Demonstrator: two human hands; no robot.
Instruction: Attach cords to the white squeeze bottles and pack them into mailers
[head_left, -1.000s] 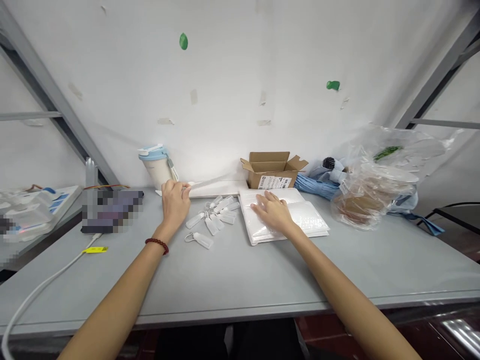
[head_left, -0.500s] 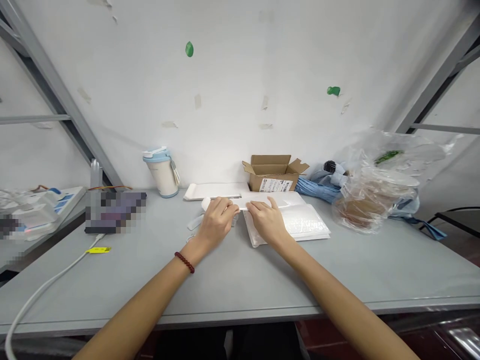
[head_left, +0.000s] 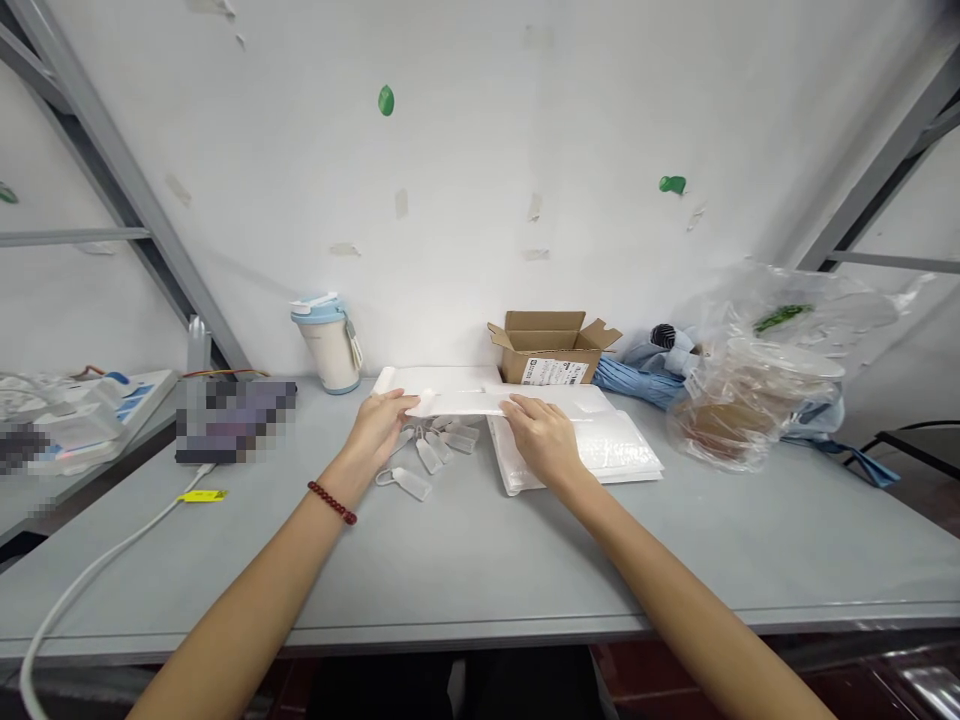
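My left hand (head_left: 377, 428) pinches the left end of a flat white strip (head_left: 459, 404), which looks like paper or thin plastic. At the strip's other end, the fingers of my right hand (head_left: 546, 438) are closed on it, above a stack of white bubble mailers (head_left: 619, 448). The strip is stretched level between the hands. Below it lie several small translucent tags with loops (head_left: 411, 484), partly hidden by the strip. Behind it, a long white packet (head_left: 442, 380) lies flat on the table.
An open cardboard box (head_left: 551, 355) stands at the back beside blue cloth (head_left: 637, 380) and a clear plastic bag with round containers (head_left: 750, 400). A cream and blue tumbler (head_left: 328, 345) stands back left. A white cable (head_left: 112, 550) crosses the grey table (head_left: 480, 580) on the left.
My left hand has moved left, drawing apart from the right hand. More of the white strip shows between them, and the tags have come into fuller view.
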